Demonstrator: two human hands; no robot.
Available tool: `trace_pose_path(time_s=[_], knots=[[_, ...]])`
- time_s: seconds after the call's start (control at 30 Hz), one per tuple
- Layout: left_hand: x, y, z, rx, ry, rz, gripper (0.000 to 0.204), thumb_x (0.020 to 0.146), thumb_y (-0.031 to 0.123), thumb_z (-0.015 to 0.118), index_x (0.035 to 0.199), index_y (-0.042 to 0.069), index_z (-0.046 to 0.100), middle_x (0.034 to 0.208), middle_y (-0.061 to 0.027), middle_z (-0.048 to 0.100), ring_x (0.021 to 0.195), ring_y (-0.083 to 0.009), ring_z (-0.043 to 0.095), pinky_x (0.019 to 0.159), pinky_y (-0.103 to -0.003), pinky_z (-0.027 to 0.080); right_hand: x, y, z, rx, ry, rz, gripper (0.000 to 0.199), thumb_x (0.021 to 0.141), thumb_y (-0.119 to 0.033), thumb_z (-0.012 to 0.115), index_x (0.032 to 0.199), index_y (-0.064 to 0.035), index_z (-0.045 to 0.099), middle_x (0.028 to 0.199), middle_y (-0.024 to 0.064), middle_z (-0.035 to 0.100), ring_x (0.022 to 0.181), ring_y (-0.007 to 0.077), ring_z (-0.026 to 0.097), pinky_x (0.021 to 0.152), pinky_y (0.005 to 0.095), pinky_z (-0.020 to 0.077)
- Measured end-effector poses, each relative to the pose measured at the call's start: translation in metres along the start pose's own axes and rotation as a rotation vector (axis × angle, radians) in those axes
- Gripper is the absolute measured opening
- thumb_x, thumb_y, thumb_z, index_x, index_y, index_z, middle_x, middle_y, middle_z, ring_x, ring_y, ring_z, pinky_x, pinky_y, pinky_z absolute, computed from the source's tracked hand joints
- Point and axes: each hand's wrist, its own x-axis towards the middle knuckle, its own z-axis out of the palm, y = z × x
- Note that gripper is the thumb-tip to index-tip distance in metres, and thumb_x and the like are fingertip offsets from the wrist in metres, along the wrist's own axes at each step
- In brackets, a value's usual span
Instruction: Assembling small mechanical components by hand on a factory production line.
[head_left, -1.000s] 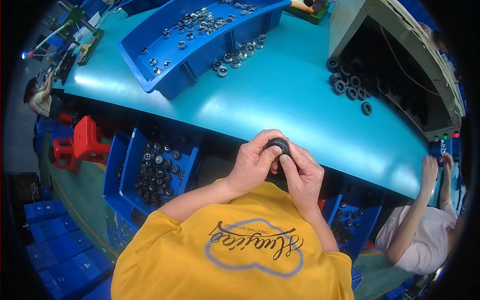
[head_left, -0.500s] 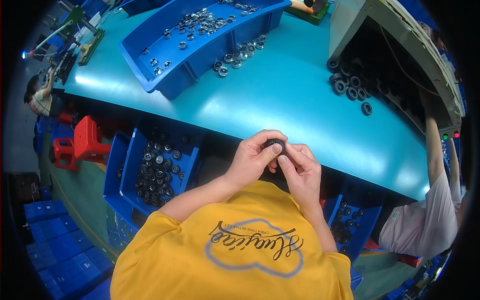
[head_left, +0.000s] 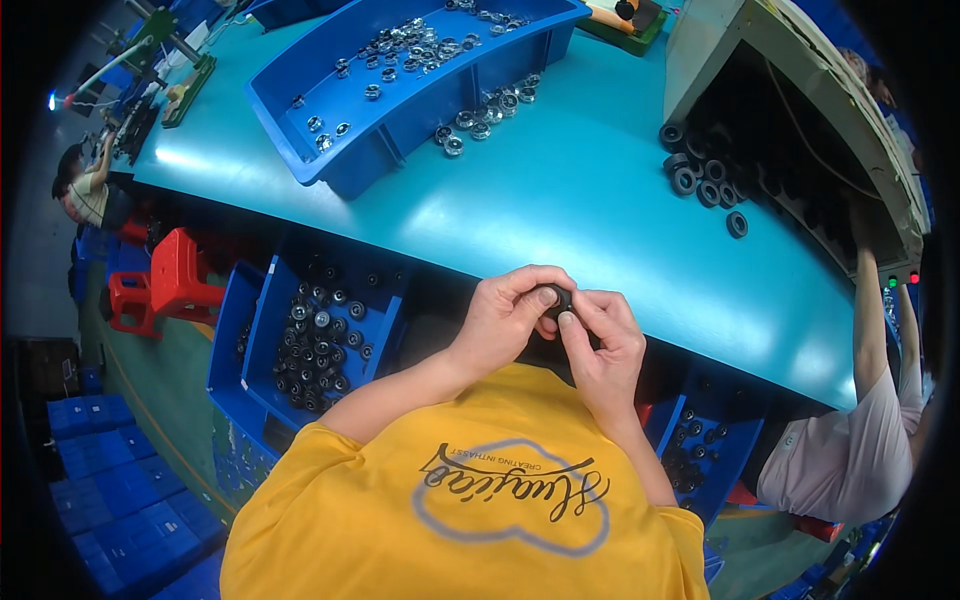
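A small black tyre [head_left: 560,298] is pinched between both my hands in front of my chest, at the near edge of the table. My left hand [head_left: 508,320] grips one side, its thumb on the tyre. The fingers and thumb of my right hand [head_left: 608,338] close on the other side. Fingers cover much of the tyre, so whether a hub sits inside cannot be made out. Several similar black tyres [head_left: 711,192] lie loose on the right of the table. Shiny hubs [head_left: 481,131] stand beside the blue tray [head_left: 352,178], with more inside it.
Below the table edge at left, a blue bin [head_left: 257,350] holds many black wheels [head_left: 318,350]; another bin [head_left: 735,455] is at right. A pale machine housing [head_left: 700,50] stands at right, a co-worker's arm [head_left: 872,320] reaching inside. Red stools [head_left: 180,275] are at left.
The tyre has tilted between my fingers, its face turning more out of view. My hands stay almost in place. The whole view has shifted slightly.
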Motion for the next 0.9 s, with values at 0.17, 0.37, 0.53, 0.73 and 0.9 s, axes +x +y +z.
trace_pose_path(time_s=[0.17, 0.37, 0.53, 0.73, 0.9], knots=[[0.008, -0.005, -0.005, -0.154, -0.074, -0.053, 0.031, 0.107, 0.009, 0.059, 0.138, 0.003, 0.061, 0.103, -0.0047, 0.068, 0.085, -0.0109, 0.068, 0.079, -0.029, 0.061, 0.003, 0.000, 0.002, 0.376, -0.044, 0.222, 0.030, 0.096, 0.002, 0.070, 0.126, 0.0036, 0.071, 0.112, 0.0083, 0.066, 0.098, 0.0159, 0.070, 0.084, 0.0282, 0.0582], [0.003, 0.007, -0.006, 0.079, -0.210, -0.076, 0.051, 0.106, 0.008, 0.062, 0.154, 0.008, 0.048, 0.103, -0.0009, 0.063, 0.083, -0.0093, 0.063, 0.074, -0.026, 0.056, 0.008, 0.009, -0.009, 0.636, -0.110, 0.402, 0.033, 0.097, 0.004, 0.069, 0.130, 0.0056, 0.067, 0.113, 0.0066, 0.063, 0.099, 0.0137, 0.068, 0.087, 0.0267, 0.0582], [0.003, 0.024, 0.008, 0.438, -0.252, 0.106, 0.063, 0.097, 0.002, 0.071, 0.155, 0.007, 0.046, 0.106, -0.0077, 0.071, 0.083, -0.0114, 0.064, 0.076, -0.026, 0.055, 0.006, 0.024, -0.012, 0.644, -0.058, 0.457, 0.026, 0.096, 0.003, 0.072, 0.121, 0.0056, 0.069, 0.108, 0.0048, 0.064, 0.096, 0.0111, 0.067, 0.086, 0.0252, 0.0574], [0.005, 0.005, 0.008, 0.768, -0.137, 0.389, 0.063, 0.093, -0.002, 0.071, 0.152, 0.006, 0.049, 0.110, -0.0177, 0.074, 0.091, -0.0240, 0.076, 0.078, -0.034, 0.060, 0.002, 0.020, -0.004, 0.459, 0.004, 0.325, 0.022, 0.095, 0.002, 0.073, 0.116, 0.0048, 0.068, 0.105, 0.0042, 0.065, 0.090, 0.0092, 0.066, 0.082, 0.0244, 0.0572], [0.004, 0.013, 0.010, 0.580, -0.195, 0.149, 0.059, 0.093, -0.002, 0.070, 0.149, 0.005, 0.052, 0.106, -0.0217, 0.075, 0.092, -0.0306, 0.077, 0.078, -0.037, 0.061, 0.003, 0.021, -0.007, 0.611, -0.044, 0.475, 0.024, 0.094, 0.000, 0.076, 0.116, 0.0033, 0.065, 0.097, 0.0046, 0.067, 0.084, 0.0084, 0.065, 0.077, 0.0242, 0.0572]])
